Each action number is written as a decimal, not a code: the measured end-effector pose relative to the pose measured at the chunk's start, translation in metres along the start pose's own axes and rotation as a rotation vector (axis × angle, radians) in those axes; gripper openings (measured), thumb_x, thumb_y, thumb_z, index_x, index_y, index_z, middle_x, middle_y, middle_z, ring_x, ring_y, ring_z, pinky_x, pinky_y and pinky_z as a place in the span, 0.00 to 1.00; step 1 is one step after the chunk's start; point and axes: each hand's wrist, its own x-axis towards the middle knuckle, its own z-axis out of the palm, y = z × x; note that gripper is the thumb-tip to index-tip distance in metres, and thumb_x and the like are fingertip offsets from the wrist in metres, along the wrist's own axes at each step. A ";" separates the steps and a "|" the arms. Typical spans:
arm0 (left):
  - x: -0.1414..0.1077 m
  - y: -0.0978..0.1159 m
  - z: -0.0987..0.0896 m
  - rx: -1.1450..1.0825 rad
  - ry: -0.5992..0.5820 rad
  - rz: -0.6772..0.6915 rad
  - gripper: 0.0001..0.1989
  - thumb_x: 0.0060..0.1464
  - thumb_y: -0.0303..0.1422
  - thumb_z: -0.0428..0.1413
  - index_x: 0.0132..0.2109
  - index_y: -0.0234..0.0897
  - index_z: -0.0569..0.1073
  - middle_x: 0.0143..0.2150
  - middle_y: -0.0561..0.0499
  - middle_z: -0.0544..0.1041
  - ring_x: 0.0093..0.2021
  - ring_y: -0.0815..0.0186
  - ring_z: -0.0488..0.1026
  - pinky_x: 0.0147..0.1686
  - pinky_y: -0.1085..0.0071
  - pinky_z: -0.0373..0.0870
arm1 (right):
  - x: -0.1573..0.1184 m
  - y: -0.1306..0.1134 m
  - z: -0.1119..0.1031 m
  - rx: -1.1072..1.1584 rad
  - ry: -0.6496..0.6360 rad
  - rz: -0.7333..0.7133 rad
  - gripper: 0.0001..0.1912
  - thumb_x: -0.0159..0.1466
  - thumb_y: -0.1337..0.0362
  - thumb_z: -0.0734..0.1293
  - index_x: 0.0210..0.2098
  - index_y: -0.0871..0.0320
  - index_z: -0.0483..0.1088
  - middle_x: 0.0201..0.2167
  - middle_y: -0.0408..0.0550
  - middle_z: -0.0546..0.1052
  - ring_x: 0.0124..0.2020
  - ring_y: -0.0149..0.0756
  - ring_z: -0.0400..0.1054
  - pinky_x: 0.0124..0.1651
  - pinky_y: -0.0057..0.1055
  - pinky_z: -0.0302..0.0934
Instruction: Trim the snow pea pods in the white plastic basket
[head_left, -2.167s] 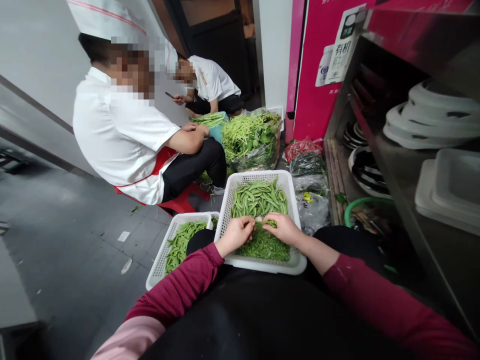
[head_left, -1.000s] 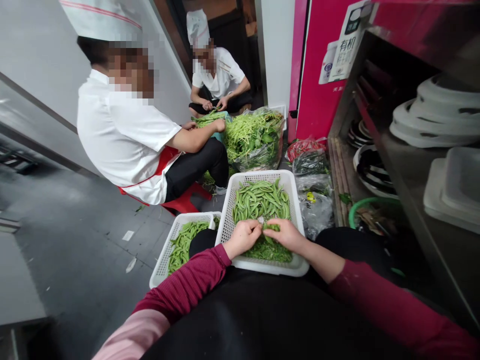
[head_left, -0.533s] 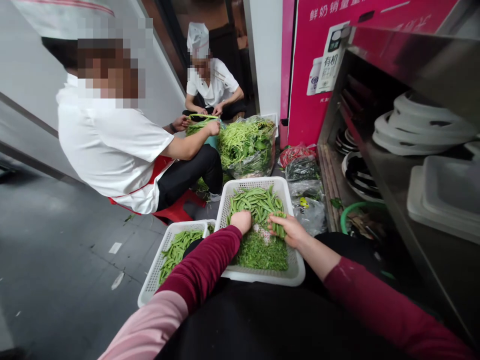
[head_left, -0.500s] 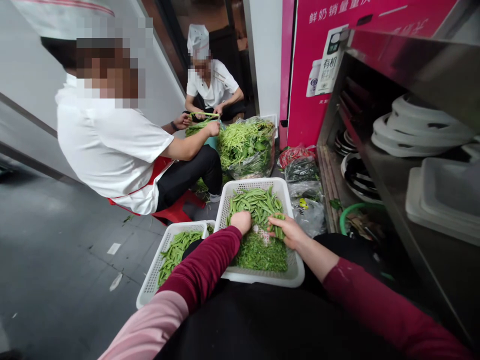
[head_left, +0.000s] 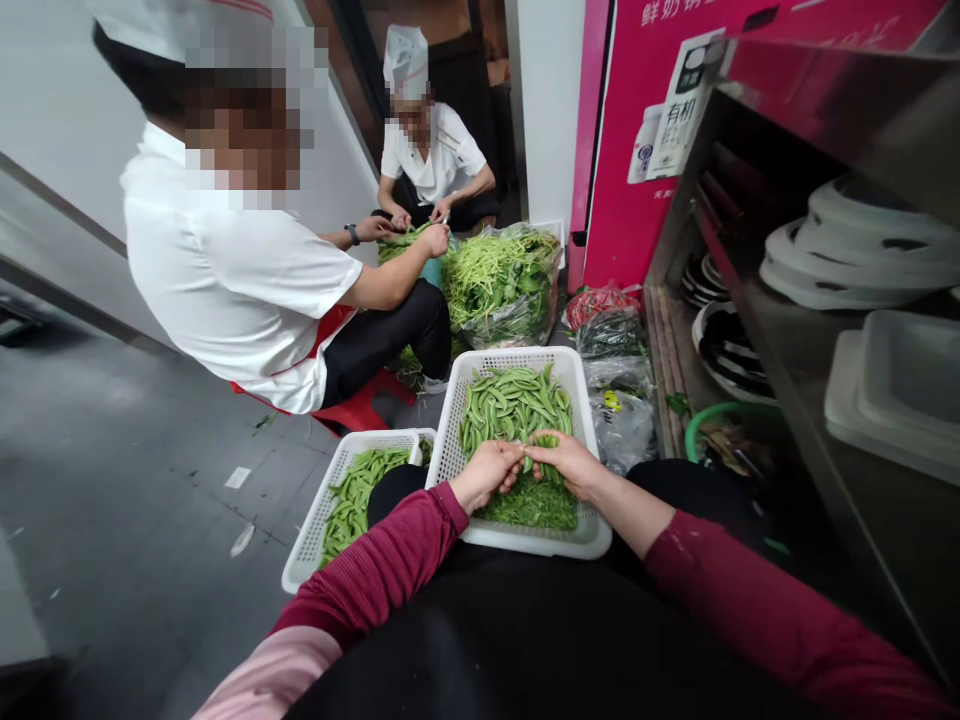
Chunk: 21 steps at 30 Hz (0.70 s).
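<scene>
A white perforated basket [head_left: 594,400] rests on my lap, with green pea pods [head_left: 514,405] in its far part and a heap of small green trimmings [head_left: 534,503] in the near part. Above it my two hands meet at the fingertips. My left hand [head_left: 491,472] is closed in a pinch, and what it grips is too small to name. Pods lie in my right hand [head_left: 564,462], its fingers curled round them and its thumb toward my left hand.
A second white basket of pods [head_left: 360,505] stands at the left. Two people in white shirts [head_left: 232,270] handle green stems beside a large bag of greens [head_left: 499,280]. Steel shelving [head_left: 806,400] with containers and a green-rimmed tub [head_left: 694,425] are at the right.
My left hand has come up from the pods and moved right to meet my right hand. The camera view has shifted slightly.
</scene>
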 end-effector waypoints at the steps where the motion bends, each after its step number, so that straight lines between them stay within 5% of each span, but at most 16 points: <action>1: -0.003 -0.001 0.001 0.025 -0.011 0.030 0.21 0.50 0.49 0.46 0.26 0.33 0.62 0.16 0.59 0.58 0.13 0.77 0.53 0.13 0.78 0.50 | -0.001 0.000 -0.001 0.026 -0.008 -0.001 0.18 0.42 0.62 0.74 0.29 0.61 0.66 0.18 0.39 0.70 0.18 0.25 0.63 0.20 0.24 0.59; 9: -0.016 -0.009 -0.001 0.904 0.160 0.584 0.09 0.54 0.30 0.44 0.31 0.33 0.67 0.30 0.49 0.69 0.32 0.68 0.66 0.36 0.72 0.62 | -0.001 -0.001 -0.003 0.132 0.034 0.081 0.12 0.44 0.65 0.72 0.26 0.62 0.67 0.20 0.41 0.71 0.17 0.25 0.63 0.19 0.24 0.59; 15: -0.021 -0.012 -0.002 1.095 0.084 0.635 0.07 0.51 0.27 0.45 0.33 0.34 0.68 0.31 0.48 0.68 0.32 0.67 0.65 0.34 0.73 0.62 | -0.008 -0.008 -0.002 0.010 -0.145 0.180 0.11 0.45 0.66 0.71 0.25 0.61 0.67 0.16 0.39 0.69 0.15 0.24 0.61 0.16 0.22 0.57; 21: -0.011 -0.007 -0.039 0.991 0.340 0.377 0.08 0.50 0.26 0.44 0.30 0.34 0.68 0.27 0.51 0.68 0.29 0.69 0.65 0.34 0.73 0.62 | -0.015 -0.017 -0.009 -0.098 -0.304 0.257 0.11 0.46 0.66 0.71 0.28 0.61 0.67 0.20 0.39 0.70 0.14 0.23 0.60 0.16 0.22 0.57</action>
